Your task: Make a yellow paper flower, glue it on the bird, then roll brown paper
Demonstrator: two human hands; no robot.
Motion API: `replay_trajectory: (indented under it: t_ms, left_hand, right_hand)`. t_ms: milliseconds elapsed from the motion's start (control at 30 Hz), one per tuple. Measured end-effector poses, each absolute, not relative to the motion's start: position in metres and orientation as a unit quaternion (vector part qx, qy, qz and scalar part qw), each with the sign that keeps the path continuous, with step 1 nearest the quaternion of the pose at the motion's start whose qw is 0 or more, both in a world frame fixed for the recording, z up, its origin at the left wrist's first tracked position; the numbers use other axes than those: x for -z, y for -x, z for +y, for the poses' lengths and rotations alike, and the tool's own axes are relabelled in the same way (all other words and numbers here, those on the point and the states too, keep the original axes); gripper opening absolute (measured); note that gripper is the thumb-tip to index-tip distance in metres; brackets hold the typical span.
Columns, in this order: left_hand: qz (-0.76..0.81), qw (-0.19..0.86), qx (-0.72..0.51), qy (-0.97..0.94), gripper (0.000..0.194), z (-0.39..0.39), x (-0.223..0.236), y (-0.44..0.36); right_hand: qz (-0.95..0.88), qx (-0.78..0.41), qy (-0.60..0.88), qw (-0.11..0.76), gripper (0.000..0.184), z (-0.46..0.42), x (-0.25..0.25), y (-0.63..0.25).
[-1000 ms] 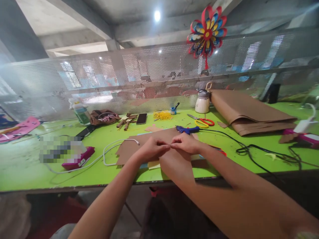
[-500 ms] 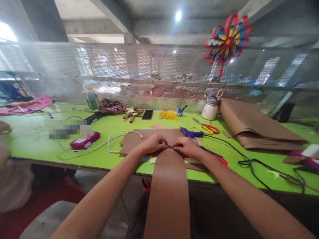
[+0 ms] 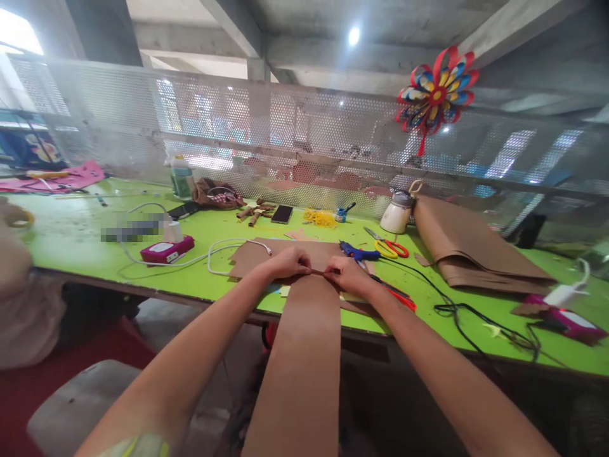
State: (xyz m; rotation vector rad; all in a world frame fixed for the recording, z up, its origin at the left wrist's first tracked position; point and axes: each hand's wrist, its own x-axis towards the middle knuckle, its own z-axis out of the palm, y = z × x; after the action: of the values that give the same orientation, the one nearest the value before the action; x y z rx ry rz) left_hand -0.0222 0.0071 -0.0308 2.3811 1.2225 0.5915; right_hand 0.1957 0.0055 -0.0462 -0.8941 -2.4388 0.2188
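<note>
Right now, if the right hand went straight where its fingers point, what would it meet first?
Probably the left hand, close by at the brown paper strip's far end; depth is unclear.

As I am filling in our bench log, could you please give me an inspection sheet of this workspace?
Surface: green table, marked with dark specks.
Job's things: long brown paper strip, running past the table's front edge.
Clutter: glue gun, scissors, phone, yellow shreds, large folded brown paper.
Hands: left hand and right hand both pinch the strip's far end with the fingers.
Cables: white cable looped on the left; black cable tangled on the right.
Surroundings: perforated screen behind; flower ornament hangs high on the right.
</note>
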Motion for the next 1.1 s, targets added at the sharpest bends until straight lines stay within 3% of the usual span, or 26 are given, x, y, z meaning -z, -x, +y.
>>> replay_trajectory:
  t_ms: [300, 733, 967, 1100]
  left_hand:
    - [0.415, 0.194, -0.215, -0.863, 0.017, 0.002, 0.030, 0.022]
    - [0.367, 0.056, -0.175, -0.912, 0.012, 0.002, 0.032, 0.027]
    - [0.375, 0.063, -0.207, -0.901, 0.017, -0.002, 0.040, 0.035]
    - [0.377, 0.062, -0.210, -0.900, 0.018, -0.004, 0.041, 0.038]
  right_hand:
    - [-0.929, 0.051, 0.322, 0.177, 0.015, -0.004, 0.037, -0.191]
    - [-0.930, 0.128, 0.321, 0.123, 0.012, -0.007, 0.040, -0.198]
    - [-0.925, 0.153, 0.335, 0.095, 0.015, -0.012, 0.037, -0.202]
    - [-0.929, 0.161, 0.333, 0.024, 0.019, -0.011, 0.022, -0.192]
